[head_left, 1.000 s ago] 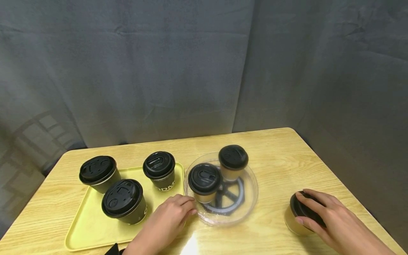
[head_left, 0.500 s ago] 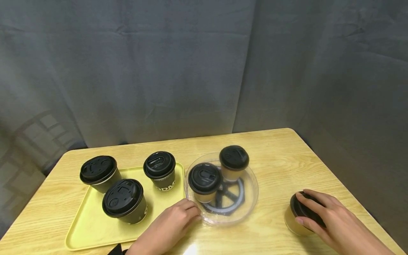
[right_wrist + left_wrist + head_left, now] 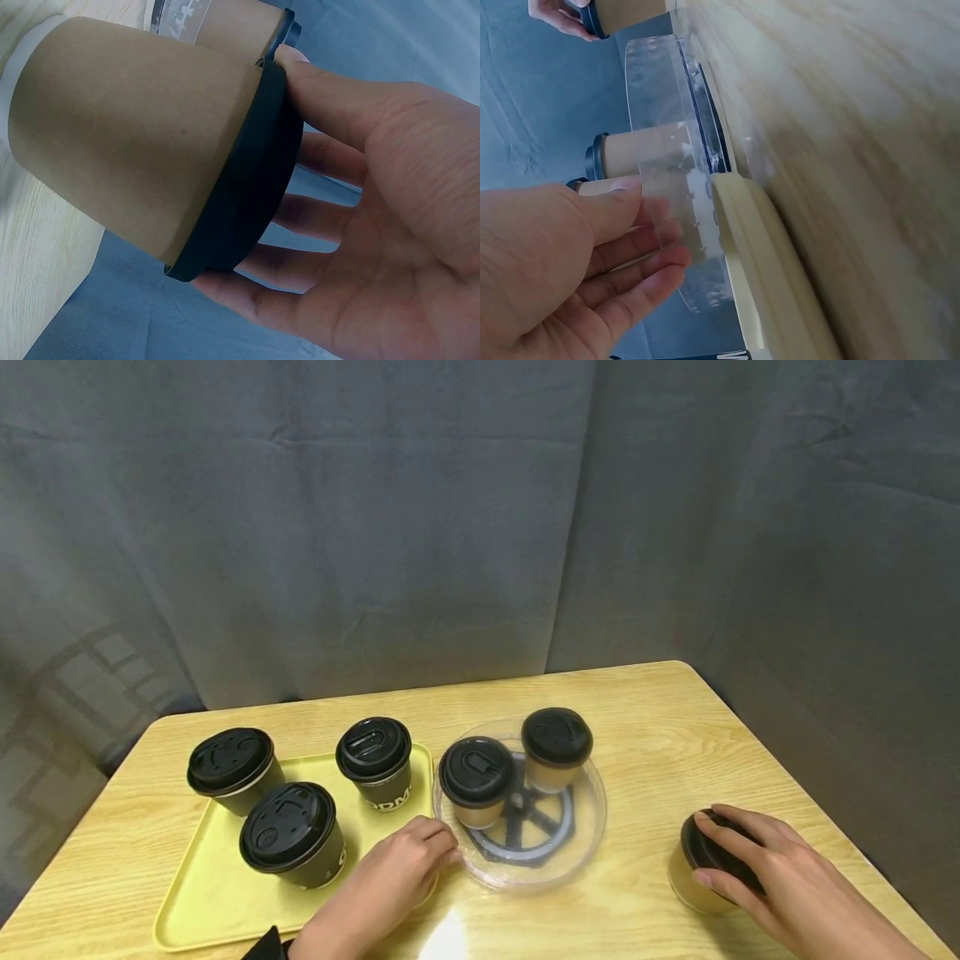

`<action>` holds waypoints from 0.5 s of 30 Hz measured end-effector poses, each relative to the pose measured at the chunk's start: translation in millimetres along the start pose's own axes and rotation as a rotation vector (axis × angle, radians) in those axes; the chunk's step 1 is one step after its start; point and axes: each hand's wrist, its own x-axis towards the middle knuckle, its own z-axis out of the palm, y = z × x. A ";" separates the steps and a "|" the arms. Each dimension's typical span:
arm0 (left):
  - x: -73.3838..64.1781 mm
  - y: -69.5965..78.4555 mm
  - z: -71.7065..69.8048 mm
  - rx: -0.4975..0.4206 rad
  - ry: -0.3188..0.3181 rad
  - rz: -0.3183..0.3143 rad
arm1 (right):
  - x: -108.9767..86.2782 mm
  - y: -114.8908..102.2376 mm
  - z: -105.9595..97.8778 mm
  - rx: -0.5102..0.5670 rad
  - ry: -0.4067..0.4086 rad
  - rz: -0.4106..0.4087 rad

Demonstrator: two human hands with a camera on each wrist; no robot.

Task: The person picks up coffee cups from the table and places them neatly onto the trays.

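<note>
My right hand [image 3: 783, 872] grips a brown paper coffee cup [image 3: 693, 889] from above, thumb and fingers spread round its black lid [image 3: 247, 180]. That cup stands upright at the table's right side. My left hand [image 3: 401, 868] is at the near left rim of a clear round plastic tray [image 3: 581, 864], pinching its low wall. In the left wrist view some fingertips [image 3: 660, 208] show hazily at the clear wall. Two lidded brown cups stand in this tray, one at the left [image 3: 480, 817] and one at the back right [image 3: 551, 775]. A dark spoked base [image 3: 513, 827] shows through the tray.
Left of the round tray lies a yellow rectangular tray [image 3: 217, 910]. On it stand three dark lidded cups, at the back left [image 3: 251, 789], front [image 3: 318, 860] and back right [image 3: 386, 789]. Grey cloth [image 3: 375, 527] hangs behind the wooden table [image 3: 630, 693].
The round tray has turned clockwise: its left cup has shifted back and left, its right cup forward and right. My left hand moved right, then back left; my right hand stayed put.
</note>
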 end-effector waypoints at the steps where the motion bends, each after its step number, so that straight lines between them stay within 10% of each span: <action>1: 0.1 -0.6 0.1 0.003 0.004 -0.001 | 0.1 0.1 0.1 0.002 0.005 -0.001; 15: 0.2 -3.1 -0.4 0.030 -0.014 -0.062 | -0.5 1.9 2.3 0.007 0.027 -0.015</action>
